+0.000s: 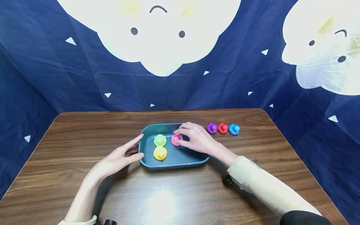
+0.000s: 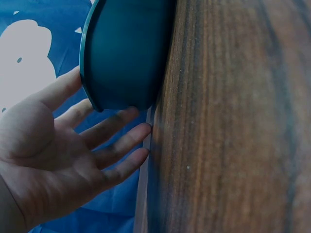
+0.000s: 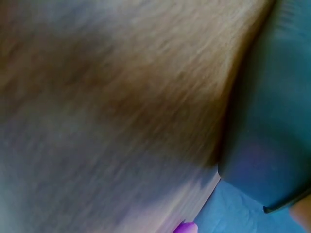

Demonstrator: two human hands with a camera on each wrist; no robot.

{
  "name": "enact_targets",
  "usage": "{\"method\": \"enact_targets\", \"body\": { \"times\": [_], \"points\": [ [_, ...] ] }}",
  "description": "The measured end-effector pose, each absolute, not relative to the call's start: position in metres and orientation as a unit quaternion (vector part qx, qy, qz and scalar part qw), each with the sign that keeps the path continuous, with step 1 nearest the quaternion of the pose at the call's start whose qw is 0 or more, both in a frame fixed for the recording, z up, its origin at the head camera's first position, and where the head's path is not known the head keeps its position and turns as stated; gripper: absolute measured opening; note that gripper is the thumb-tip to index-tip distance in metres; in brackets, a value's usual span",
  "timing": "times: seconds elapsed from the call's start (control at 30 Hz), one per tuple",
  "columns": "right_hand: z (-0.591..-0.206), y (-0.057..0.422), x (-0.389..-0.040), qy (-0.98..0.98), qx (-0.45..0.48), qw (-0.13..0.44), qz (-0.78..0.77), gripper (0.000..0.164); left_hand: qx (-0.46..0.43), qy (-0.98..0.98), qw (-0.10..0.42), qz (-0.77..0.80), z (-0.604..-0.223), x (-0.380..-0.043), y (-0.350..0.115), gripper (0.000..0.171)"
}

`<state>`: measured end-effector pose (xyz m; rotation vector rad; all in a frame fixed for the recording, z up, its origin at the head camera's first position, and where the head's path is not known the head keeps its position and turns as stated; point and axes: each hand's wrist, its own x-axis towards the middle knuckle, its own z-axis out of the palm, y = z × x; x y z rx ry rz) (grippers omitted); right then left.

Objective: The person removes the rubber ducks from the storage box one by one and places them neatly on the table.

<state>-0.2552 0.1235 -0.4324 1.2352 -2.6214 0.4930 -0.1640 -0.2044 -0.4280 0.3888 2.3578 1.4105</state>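
Observation:
A teal rectangular tray (image 1: 175, 164) stands on the wooden table. Inside its left half sit a green rubber duck (image 1: 160, 140) and, nearer me, a yellow rubber duck (image 1: 160, 153). My right hand (image 1: 196, 137) reaches over the right side and pinches a pink rubber duck (image 1: 176, 139) between thumb and fingers, beside the green one. In the right wrist view only the tray's outer wall (image 3: 272, 126) shows clearly; the held duck is hidden there. My left hand (image 1: 115, 159) touches the tray's left end with spread, fairly straight fingers, also seen against the wall in the left wrist view.
Right of the tray, a purple duck (image 1: 212, 128), a red duck (image 1: 223, 128) and a blue duck (image 1: 234, 129) stand in a row. The wooden table (image 1: 84, 134) ends at a blue cloth backdrop (image 1: 174, 90) with white clouds.

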Motion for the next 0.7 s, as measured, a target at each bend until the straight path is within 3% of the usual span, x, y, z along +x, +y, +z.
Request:
{"method": "enact_targets", "body": {
  "times": [0.7],
  "points": [
    [-0.4362,0.1204,-0.2552,-0.893,0.425,0.105,0.107,0.039,0.138,0.833,0.184,0.502,-0.4286,-0.1647,-0.2047,0.080]
  ]
}}
